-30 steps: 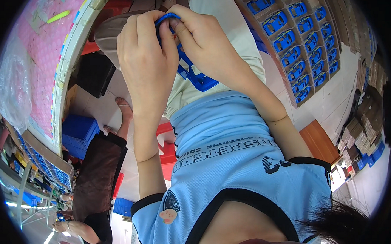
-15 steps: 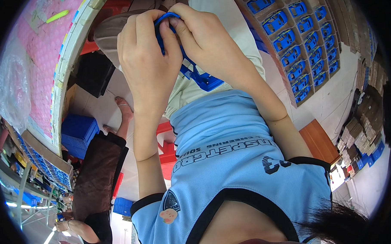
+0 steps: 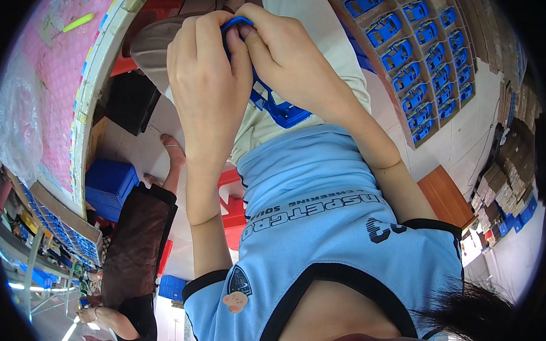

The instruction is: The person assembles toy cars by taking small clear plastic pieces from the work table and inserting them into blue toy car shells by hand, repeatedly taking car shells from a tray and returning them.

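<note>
Both hands grip one blue plastic toy car body (image 3: 288, 114), an open frame with gaps in it, held above my lap. My left hand (image 3: 206, 76) wraps round its left side, with the thumb pressed inside the upper rim. My right hand (image 3: 294, 61) closes on the other side, its thumb tip meeting the left one near the top. The upper part of the body is mostly covered by my fingers. Its lower end sticks out below my hands, in front of my blue shirt (image 3: 321, 181).
A divided cardboard tray (image 3: 401, 64) full of similar blue car bodies stands at the right. On the left, a table with a pink bubble-wrap cover (image 3: 47, 82) bears a green-yellow tool (image 3: 78, 22) and a clear plastic bag (image 3: 18, 119). Blue crates (image 3: 110, 185) and another person's leg (image 3: 174, 153) lie beyond.
My hands and the blue car body have shifted very slightly to the right and tilted a little. Both hands keep their hold.
</note>
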Tool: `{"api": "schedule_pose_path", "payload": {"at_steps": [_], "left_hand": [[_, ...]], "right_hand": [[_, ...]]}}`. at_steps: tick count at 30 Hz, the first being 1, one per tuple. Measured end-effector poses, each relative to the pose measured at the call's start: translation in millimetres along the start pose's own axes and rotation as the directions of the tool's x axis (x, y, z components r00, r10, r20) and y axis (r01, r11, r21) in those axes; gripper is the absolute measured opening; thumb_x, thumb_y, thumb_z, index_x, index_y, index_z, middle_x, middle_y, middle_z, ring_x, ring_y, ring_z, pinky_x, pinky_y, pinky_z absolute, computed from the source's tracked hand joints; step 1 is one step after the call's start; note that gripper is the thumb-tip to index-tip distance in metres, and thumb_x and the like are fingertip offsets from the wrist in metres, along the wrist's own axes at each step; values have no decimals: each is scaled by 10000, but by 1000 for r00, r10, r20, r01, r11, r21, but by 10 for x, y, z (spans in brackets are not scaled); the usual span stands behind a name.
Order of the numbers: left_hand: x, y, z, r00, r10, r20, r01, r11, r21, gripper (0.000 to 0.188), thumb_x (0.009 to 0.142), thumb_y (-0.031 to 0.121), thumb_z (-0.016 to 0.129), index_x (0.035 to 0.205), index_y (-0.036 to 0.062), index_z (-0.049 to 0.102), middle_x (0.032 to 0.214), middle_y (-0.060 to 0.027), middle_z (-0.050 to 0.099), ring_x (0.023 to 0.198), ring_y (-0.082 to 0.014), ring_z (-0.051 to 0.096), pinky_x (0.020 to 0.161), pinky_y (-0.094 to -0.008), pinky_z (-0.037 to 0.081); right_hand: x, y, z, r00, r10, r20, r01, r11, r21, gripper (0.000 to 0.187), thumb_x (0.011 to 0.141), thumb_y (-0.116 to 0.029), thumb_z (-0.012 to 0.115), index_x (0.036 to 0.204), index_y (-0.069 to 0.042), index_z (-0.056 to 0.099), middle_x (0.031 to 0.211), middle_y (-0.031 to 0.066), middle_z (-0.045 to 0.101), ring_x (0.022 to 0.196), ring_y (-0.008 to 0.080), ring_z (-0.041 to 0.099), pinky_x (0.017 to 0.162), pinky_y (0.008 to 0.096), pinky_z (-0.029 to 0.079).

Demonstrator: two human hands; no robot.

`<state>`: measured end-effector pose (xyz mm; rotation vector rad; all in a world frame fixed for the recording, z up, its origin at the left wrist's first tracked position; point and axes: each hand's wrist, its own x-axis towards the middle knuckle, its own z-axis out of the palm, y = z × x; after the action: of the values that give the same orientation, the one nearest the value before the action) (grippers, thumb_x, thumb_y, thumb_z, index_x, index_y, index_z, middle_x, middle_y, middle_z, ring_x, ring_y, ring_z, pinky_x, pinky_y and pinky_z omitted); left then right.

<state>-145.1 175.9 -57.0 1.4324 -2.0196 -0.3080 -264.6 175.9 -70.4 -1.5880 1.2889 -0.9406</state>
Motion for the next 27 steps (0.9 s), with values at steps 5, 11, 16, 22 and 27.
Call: {"api": "schedule_pose_path", "payload": {"at_steps": [5, 11, 16, 22, 27], "left_hand": [[27, -38, 5, 999, 46, 1, -46, 999, -3, 133, 778, 37, 573, 901, 13, 528, 800, -133, 521, 745, -307, 523, 675, -387, 405], [30, -15, -12, 1000, 8, 7, -8, 1000, -2, 124, 783, 38, 571, 898, 18, 529, 803, -129, 522, 740, -304, 525, 672, -387, 407], [19, -9, -9, 1000, 0, -22, 0, 1000, -1, 93, 796, 46, 568, 881, 23, 538, 801, -128, 526, 741, -305, 529, 662, -385, 413], [6, -8, 15, 999, -17, -35, 16, 1000, -7, 94, 791, 53, 574, 875, 27, 542, 800, -123, 529, 737, -304, 529, 661, -386, 412], [3, -18, 29, 999, -17, -50, 17, 1000, -9, 99, 781, 49, 574, 872, 28, 542, 798, -122, 532, 737, -305, 529, 658, -388, 410]], "right_hand": [[6, -23, 1, 998, 67, -5, -66, 992, 107, 139, 845, -78, 467, 909, 25, 534, 674, 215, 580, 637, 371, 581, 580, 412, 457], [0, -3, 14, 997, 72, -29, -67, 988, 140, 158, 857, -67, 461, 953, 11, 558, 692, 206, 588, 632, 350, 587, 577, 387, 459], [-5, -4, 29, 997, 56, -60, -45, 985, 169, 153, 861, -70, 465, 950, 13, 557, 698, 210, 587, 633, 354, 585, 576, 386, 458], [-8, -52, -15, 996, 73, -43, -68, 993, 97, 143, 865, -90, 477, 930, 11, 553, 688, 212, 582, 632, 361, 582, 572, 397, 456], [-2, -52, -14, 998, 43, -53, -40, 998, 51, 130, 861, -96, 485, 899, 11, 548, 672, 211, 582, 626, 366, 584, 566, 405, 464]]}}
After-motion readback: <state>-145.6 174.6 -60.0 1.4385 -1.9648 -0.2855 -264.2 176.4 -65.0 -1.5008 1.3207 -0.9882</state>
